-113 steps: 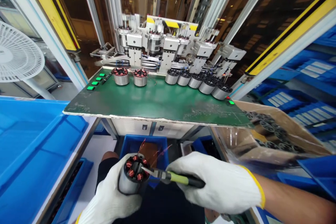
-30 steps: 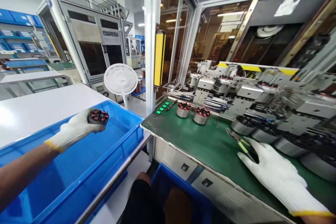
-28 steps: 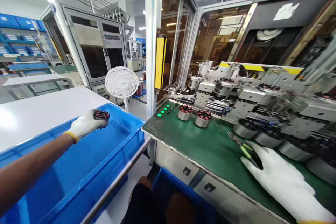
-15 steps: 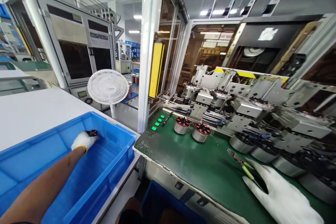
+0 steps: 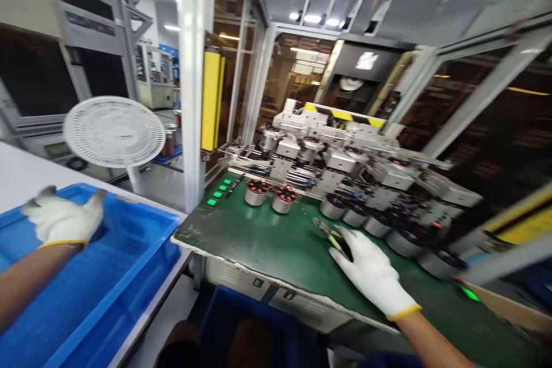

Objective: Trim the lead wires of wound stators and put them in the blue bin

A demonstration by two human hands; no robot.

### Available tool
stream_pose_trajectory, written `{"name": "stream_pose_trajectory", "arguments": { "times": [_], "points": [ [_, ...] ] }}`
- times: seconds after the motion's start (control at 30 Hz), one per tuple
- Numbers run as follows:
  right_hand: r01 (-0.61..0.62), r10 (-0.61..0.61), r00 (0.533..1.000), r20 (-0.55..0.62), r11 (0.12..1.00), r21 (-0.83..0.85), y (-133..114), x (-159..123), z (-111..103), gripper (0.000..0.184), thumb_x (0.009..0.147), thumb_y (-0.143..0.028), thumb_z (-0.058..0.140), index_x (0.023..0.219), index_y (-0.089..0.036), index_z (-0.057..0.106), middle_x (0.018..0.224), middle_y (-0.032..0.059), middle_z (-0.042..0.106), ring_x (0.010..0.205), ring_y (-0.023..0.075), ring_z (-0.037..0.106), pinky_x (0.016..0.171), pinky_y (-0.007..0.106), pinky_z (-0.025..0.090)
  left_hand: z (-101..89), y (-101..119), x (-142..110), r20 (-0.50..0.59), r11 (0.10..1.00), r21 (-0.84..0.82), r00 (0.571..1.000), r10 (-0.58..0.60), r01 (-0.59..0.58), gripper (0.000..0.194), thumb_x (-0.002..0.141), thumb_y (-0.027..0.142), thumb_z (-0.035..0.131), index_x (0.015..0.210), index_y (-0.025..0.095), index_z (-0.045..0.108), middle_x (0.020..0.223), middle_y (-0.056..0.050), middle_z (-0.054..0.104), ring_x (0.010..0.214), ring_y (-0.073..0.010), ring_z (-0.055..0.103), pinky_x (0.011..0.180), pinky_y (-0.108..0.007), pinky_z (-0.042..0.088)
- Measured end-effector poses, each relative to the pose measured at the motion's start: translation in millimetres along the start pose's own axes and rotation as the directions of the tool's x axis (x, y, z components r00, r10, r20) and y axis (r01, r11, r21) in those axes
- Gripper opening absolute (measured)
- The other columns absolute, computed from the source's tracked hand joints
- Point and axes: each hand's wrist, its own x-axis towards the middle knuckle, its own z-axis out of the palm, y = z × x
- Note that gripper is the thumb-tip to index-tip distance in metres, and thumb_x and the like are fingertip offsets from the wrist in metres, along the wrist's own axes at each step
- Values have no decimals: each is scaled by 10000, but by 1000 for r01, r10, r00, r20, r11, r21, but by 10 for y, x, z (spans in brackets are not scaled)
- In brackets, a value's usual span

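Note:
My left hand (image 5: 66, 215), in a white glove with dark fingertips, is raised over the blue bin (image 5: 142, 264) with thumb and fingers spread. Something dark (image 5: 100, 232) shows in the bin just beyond the palm, mostly hidden and too blurred to name. On the green work surface, my right hand (image 5: 366, 267), also gloved, loosely holds cutting pliers (image 5: 330, 233) with yellow-green handles. Their jaws point away to the left, and the handle ends disappear between thumb and fingers. Two wound motor stators in silver housings (image 5: 255, 192) (image 5: 283, 200) stand farther left on the green bench (image 5: 254, 241).
Behind the bench runs a machine with metal fixtures (image 5: 340, 161); several silver cylindrical housings (image 5: 379, 222) line its front. Green buttons (image 5: 219, 188) sit at the left corner. A white fan (image 5: 114, 132) stands beyond the bin, near a frame post (image 5: 190, 80). Another blue bin (image 5: 250, 302) is below.
My left hand has let go of the dark and reddish part, lifted and spread its fingers. The view has swung right. My right hand keeps its place at the pliers.

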Motion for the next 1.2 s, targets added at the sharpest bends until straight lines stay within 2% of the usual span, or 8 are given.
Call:
{"name": "stream_pose_trajectory", "arguments": {
  "times": [0.1, 0.17, 0.3, 0.4, 0.53, 0.7, 1.0, 1.2],
  "points": [
    [13, -12, 999, -35, 1000, 17, -31, -57, -19, 510, 892, -472, 441, 1321, -198, 477, 1223, 84, 535, 1075, 250, 525, 922, 368, 403, -443, 743, -268, -144, 911, -89, 911, 387, -402, 824, 748, 736, 461, 1381, 231, 308, 1392, -139, 347, 1173, -420, 459, 852, -600, 455],
    [22, -20, 998, -52, 999, 35, -35, -85, -29, 516, 885, -480, 467, 1313, -193, 491, 1213, 87, 540, 1058, 248, 525, 911, 363, 398, -704, 1287, -546, -49, 676, -59, 679, 733, -734, 686, 843, 667, 380, 1330, 185, 408, 1293, -96, 448, 1184, -372, 452, 921, -542, 429],
    [74, -67, 994, -88, 994, 85, -31, -153, -52, 500, 890, -505, 469, 1258, -175, 547, 1176, 101, 556, 1065, 237, 511, 929, 351, 371, -815, 2237, -1177, 135, 218, -59, 209, 969, -974, 514, 805, 612, 476, 1034, 176, 625, 1096, -96, 547, 1073, -316, 491, 915, -458, 414],
    [76, -62, 991, -119, 990, 116, -28, -229, -63, 501, 888, -525, 462, 1219, -167, 579, 1138, 107, 568, 1060, 237, 510, 939, 340, 364, -610, 2664, -1672, 267, 41, -119, 8, 964, -992, 460, 815, 526, 477, 1069, 171, 623, 1162, -162, 524, 1155, -366, 412, 940, -501, 349],
    [49, -31, 988, -153, 992, 115, -5, -306, -56, 490, 850, -540, 494, 1179, -194, 603, 1093, 103, 582, 1040, 259, 519, 919, 367, 380, -275, 2907, -2256, 262, 14, -147, -25, 965, -989, 517, 786, 505, 500, 1122, 135, 634, 1203, -209, 530, 1156, -385, 430, 912, -496, 360],
    [2, 13, 993, -116, 992, 129, 13, -321, -94, 477, 802, -563, 510, 1098, -213, 637, 1037, 105, 601, 963, 291, 547, 836, 418, 417, -30, 2995, -2507, 313, 76, -81, 47, 949, -994, 499, 754, 457, 545, 1050, 77, 675, 1123, -260, 579, 1081, -420, 496, 803, -498, 408],
    [51, -44, 996, -82, 994, 94, 3, -309, -169, 474, 838, -553, 474, 1077, -181, 644, 1020, 116, 596, 944, 275, 536, 807, 395, 404, -369, 2516, -2794, 241, 2, -274, -67, 968, -962, 380, 849, 490, 438, 953, 191, 648, 1181, -121, 566, 1122, -305, 474, 890, -410, 385],
    [150, -146, 986, -76, 988, 41, 340, -462, -232, 446, 873, -510, 476, 1150, -192, 619, 1068, 100, 592, 1013, 245, 528, 887, 366, 382, -502, 2080, -2911, 318, 283, -616, 96, 943, -735, 241, 786, 462, 556, 776, 225, 593, 1262, -17, 535, 1011, -217, 563, 741, -318, 446]
  ]
}}
